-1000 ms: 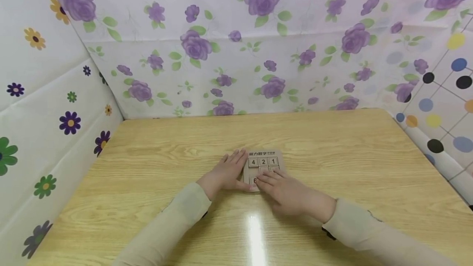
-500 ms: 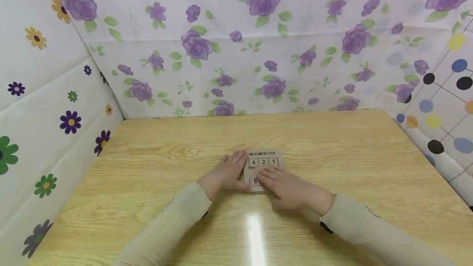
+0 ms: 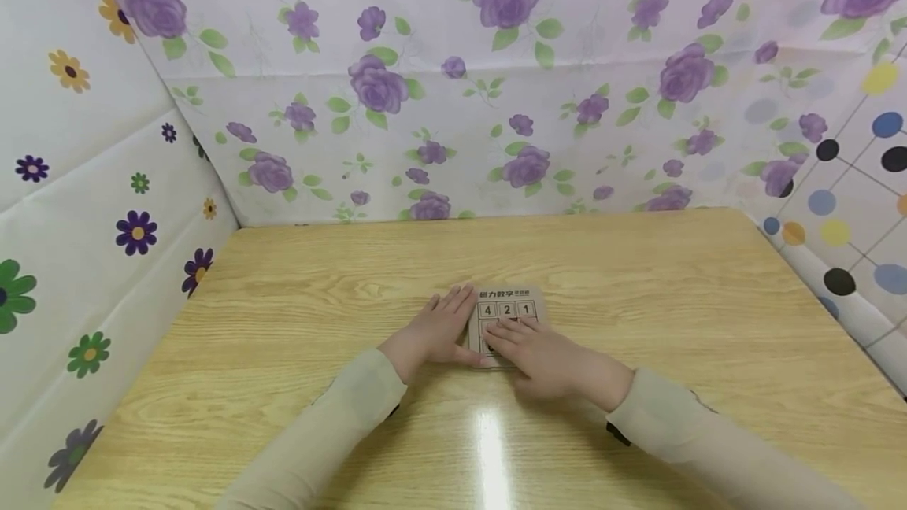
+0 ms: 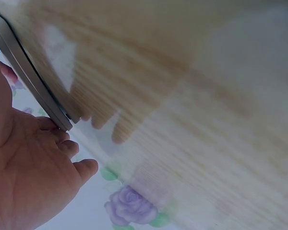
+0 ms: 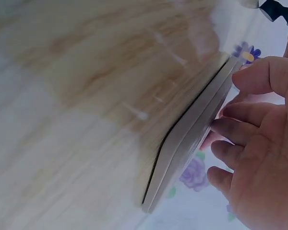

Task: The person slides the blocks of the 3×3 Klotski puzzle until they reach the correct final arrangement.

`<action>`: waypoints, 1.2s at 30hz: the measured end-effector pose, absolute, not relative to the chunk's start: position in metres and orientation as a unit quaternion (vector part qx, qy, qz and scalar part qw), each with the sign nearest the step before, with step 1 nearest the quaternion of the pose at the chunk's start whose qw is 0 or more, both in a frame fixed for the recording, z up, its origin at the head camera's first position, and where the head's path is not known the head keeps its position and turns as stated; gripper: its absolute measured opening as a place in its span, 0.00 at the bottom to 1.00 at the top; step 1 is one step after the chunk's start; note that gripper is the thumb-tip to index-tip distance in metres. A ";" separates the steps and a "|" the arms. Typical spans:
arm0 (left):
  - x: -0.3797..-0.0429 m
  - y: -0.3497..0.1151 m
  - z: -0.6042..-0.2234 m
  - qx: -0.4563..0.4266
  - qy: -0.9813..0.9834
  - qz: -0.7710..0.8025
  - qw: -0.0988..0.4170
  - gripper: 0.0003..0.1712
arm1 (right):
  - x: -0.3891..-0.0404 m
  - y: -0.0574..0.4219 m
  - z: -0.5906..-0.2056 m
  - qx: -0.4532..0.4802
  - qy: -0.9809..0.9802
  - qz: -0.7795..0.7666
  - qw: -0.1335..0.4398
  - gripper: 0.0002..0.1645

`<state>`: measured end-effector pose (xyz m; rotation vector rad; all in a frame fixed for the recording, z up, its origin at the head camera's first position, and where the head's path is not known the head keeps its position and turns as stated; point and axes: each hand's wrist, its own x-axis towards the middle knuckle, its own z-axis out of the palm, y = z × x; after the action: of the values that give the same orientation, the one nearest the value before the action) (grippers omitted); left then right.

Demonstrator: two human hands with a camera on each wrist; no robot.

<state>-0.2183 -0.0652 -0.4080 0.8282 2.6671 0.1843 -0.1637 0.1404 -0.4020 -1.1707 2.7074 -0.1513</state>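
A number sliding puzzle (image 3: 534,295) lies flat on the table in the head view. Tiles 4, 2 and 1 show in its top row, while fingers partly cover the lower rows. Along its left side rests my left hand (image 3: 435,333), fingers straight at the upper left edge and thumb on the near left corner. My right hand (image 3: 549,356) reaches in from the right, with outstretched fingertips touching the middle tiles. Both wrist views show the puzzle edge-on: its edge (image 4: 31,72) beside the left palm, and its side (image 5: 189,129) under the right fingers (image 5: 225,151).
The wooden table (image 3: 340,274) surrounds the puzzle and meets a flowered cloth (image 3: 439,124) at the back. Patterned sheets flank it, one with daisies (image 3: 92,274) on the left and one with dots (image 3: 850,234) on the right.
My right hand has slid slightly left across the puzzle, and the gap at the left of the middle row has closed as a tile moved left. My left hand stays put.
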 end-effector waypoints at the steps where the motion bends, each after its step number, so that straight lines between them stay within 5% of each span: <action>1: -0.218 -0.065 -0.408 0.291 0.939 0.064 0.172 0.67 | -0.164 0.142 -0.402 -0.393 0.913 -0.053 0.095 0.40; 22: -0.221 -0.069 -0.409 0.287 0.940 0.073 0.171 0.66 | -0.164 0.170 -0.398 -0.364 0.929 -0.031 0.064 0.36; 36: -0.219 -0.065 -0.409 0.290 0.940 0.058 0.172 0.67 | -0.167 0.159 -0.398 -0.358 0.927 -0.053 0.092 0.38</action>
<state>-0.2190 -0.0647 -0.4086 0.8231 2.6670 0.1656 -0.1672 0.1586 -0.3984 -1.0640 2.7537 -0.1580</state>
